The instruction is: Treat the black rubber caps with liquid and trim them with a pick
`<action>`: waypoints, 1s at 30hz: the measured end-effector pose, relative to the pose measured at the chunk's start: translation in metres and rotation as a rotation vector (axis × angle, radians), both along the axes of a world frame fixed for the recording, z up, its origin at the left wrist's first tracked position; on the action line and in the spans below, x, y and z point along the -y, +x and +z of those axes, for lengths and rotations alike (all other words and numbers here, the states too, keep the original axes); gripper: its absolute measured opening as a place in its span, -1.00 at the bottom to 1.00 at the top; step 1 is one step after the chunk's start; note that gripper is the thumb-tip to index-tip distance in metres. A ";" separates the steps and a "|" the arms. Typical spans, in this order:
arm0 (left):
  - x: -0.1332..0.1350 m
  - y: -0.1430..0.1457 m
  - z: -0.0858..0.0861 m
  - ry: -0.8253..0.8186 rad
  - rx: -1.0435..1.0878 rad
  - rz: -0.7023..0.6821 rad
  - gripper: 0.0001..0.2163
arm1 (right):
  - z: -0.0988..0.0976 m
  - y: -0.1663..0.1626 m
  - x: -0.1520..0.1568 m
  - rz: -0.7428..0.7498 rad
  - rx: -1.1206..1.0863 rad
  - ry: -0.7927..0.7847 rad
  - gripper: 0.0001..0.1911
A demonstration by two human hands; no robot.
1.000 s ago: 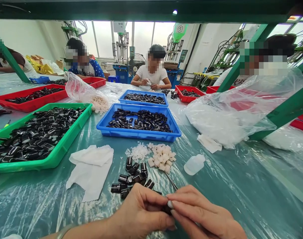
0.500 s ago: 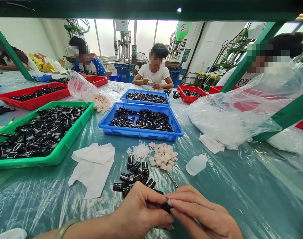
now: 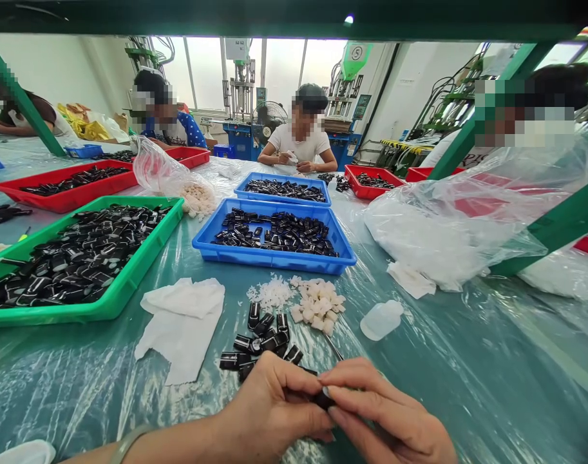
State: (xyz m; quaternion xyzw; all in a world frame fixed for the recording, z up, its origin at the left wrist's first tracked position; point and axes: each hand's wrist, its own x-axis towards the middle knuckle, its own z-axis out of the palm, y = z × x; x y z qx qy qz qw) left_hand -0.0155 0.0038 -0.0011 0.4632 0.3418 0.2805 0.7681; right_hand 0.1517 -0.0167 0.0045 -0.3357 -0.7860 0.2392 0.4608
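My left hand is closed around a small black plastic part, most of which the fingers hide. From the other side, the fingertips of my right hand pinch the same part. Just beyond my left hand lies a loose group of black parts with pale stripes. Behind them are a pile of cream-coloured small blocks and a heap of white translucent bits. A thin metal tool pokes out past my right hand, its lower end hidden.
A blue tray and a green tray, both full of black parts, stand ahead and left. A white cloth and small translucent bottle lie nearby. Plastic bags and a green post are at right. Co-workers sit opposite.
My right hand has shifted slightly left, and its fingers have moved a little on the black part. My left hand stays nearly in place.
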 end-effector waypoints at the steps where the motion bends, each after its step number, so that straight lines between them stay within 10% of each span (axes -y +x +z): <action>1: -0.001 0.001 0.000 -0.026 0.018 0.005 -0.89 | -0.001 0.001 0.000 0.018 -0.008 -0.025 -0.63; 30: -0.004 0.000 0.001 -0.095 0.077 0.111 -0.86 | -0.005 -0.063 -0.104 -0.395 1.024 0.001 -0.77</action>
